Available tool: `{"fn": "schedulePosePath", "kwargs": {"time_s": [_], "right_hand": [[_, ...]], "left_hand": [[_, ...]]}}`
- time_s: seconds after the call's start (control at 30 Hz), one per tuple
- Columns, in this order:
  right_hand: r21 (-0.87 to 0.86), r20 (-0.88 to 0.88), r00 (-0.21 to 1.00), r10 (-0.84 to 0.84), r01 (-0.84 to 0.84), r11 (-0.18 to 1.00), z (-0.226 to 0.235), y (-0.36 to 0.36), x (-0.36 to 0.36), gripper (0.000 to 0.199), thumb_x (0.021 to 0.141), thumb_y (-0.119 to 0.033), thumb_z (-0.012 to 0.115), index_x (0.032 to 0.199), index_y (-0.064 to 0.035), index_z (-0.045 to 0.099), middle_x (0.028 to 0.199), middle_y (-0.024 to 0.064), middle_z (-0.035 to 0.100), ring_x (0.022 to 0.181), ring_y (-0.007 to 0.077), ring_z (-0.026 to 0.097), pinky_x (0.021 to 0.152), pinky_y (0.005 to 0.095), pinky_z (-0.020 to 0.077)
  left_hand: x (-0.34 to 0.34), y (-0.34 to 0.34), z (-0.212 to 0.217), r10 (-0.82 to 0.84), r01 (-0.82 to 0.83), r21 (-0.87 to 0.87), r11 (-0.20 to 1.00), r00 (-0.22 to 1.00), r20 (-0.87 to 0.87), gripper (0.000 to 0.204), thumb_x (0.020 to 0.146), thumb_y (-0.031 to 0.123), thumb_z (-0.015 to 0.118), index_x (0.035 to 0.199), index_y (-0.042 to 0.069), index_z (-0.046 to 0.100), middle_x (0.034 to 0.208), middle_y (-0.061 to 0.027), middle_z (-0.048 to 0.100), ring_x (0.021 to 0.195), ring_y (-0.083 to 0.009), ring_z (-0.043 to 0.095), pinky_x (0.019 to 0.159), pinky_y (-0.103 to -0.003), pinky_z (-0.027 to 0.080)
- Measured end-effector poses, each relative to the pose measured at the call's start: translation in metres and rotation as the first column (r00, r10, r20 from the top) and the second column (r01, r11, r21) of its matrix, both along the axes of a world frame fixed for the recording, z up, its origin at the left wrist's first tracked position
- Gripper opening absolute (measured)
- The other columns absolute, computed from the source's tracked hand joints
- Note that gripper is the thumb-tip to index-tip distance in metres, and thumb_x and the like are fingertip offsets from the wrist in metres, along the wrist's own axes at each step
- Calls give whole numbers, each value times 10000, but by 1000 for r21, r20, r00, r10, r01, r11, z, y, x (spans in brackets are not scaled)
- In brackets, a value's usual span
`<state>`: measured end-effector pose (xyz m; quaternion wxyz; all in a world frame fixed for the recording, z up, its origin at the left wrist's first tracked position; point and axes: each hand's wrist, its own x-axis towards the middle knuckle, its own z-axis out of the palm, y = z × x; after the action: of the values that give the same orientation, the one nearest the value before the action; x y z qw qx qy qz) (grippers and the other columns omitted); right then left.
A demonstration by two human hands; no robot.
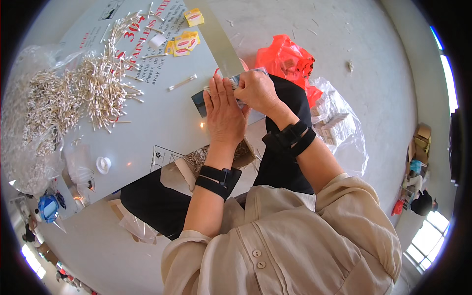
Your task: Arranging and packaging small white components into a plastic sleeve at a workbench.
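A flat, dark-and-clear pack [198,103] lies at the table's right edge, beneath both hands; whitish, swab-like sticks show between them. My left hand [224,117] rests flat over it, fingers stretched out and side by side. Curled fingers of my right hand [259,91] grip the pack's right part, and the fingertips are mostly hidden. A few loose cotton swabs [182,82] lie together just left of the pack. Farther left, a big heap of cotton swabs [101,88] spreads over the table, partly inside a clear plastic bag [24,162].
Small yellow packets [184,43] and a white cap [158,40] sit at the far side of the table [132,147]. A white round lid [103,165] is near the front. Right of my leg are a red plastic bag [282,54] and a clear bag of white packs [337,123]. An open box [243,155] stands below my hands.
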<state>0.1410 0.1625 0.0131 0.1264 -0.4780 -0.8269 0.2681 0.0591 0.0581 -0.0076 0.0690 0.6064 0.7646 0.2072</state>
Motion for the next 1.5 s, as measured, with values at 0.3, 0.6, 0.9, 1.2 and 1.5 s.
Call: {"fn": "schedulePosePath", "kwargs": {"time_s": [0.3,0.6,0.9,1.2,1.5], "right_hand": [[-37,18,998,65,-65,997,-1,10,4,181,654,-183,678,676,-7,643,652,179,627,647,352,631,612,415,507],[-58,37,997,62,-60,997,4,10,3,207,632,-198,729,695,-15,654,674,187,634,668,355,637,629,418,507],[-40,40,997,60,-59,997,5,11,0,205,628,-200,722,679,-16,647,676,190,632,665,358,638,624,420,508],[-30,74,994,84,-82,996,6,12,-1,201,632,-205,708,690,-22,648,690,188,637,687,362,639,634,428,506],[-1,99,991,89,-89,996,6,10,-3,235,644,-248,734,691,-32,653,711,186,646,701,365,642,638,434,507]], "left_hand": [[-4,4,9,19,-26,89,996,997,76,722,843,252,676,1436,1,349,1526,-192,302,1444,-363,234,1156,-500,182],[-18,-12,13,-50,52,321,946,999,-13,162,755,91,654,917,95,670,1020,-38,563,1050,-243,520,923,-411,388],[-29,-9,15,-149,154,177,972,988,-36,144,716,30,630,853,67,603,955,-64,545,977,-267,500,887,-396,384],[-33,-12,13,-71,76,147,986,997,-40,161,699,-5,619,848,45,580,959,-87,540,960,-288,488,850,-412,375],[-28,6,14,-120,150,222,964,983,-140,159,688,14,606,841,56,591,925,-80,544,954,-276,490,861,-401,376]]}}
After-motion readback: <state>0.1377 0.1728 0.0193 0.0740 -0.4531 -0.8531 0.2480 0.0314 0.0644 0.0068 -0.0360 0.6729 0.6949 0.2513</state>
